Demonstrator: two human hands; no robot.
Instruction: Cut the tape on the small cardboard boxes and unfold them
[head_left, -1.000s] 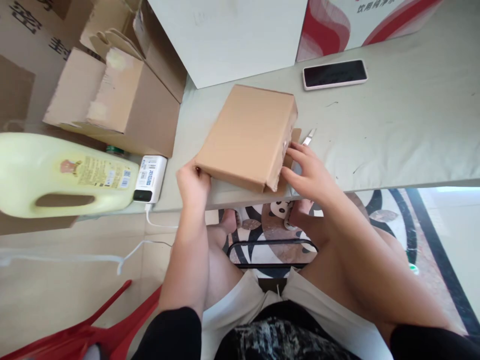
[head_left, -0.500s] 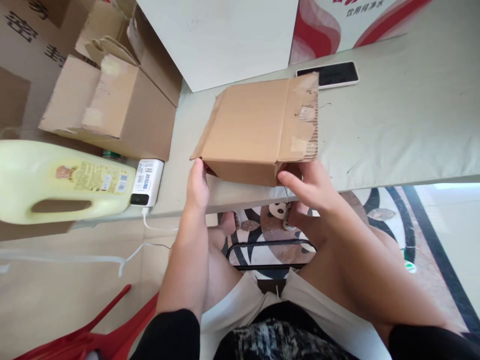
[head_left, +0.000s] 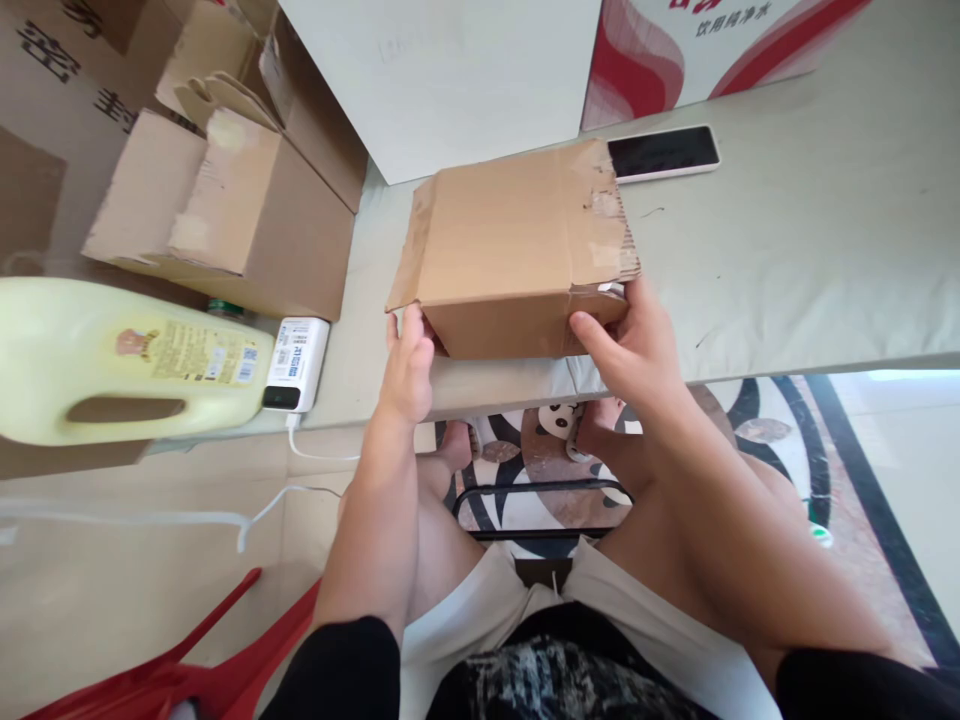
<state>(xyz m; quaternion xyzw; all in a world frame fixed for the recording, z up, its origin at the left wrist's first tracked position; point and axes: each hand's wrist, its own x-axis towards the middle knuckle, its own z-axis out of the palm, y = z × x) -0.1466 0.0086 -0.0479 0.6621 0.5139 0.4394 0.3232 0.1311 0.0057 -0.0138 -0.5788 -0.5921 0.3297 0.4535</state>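
Box [head_left: 499,235] at near side of bench [head_left: 795,260]. Right hand [head_left: 637,340]: grip closed on corner. Left hand [head_left: 409,368]: grip loosely open, contact unclear. Best support both ends evenly, sparing torn edge [head_left: 627,235].

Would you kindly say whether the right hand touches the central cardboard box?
Touching: in the head view, the right hand has its thumb against the box.

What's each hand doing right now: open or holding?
Left hand: open, fingers at the left flap of the cardboard box.
Right hand: holding the box by its near right corner.
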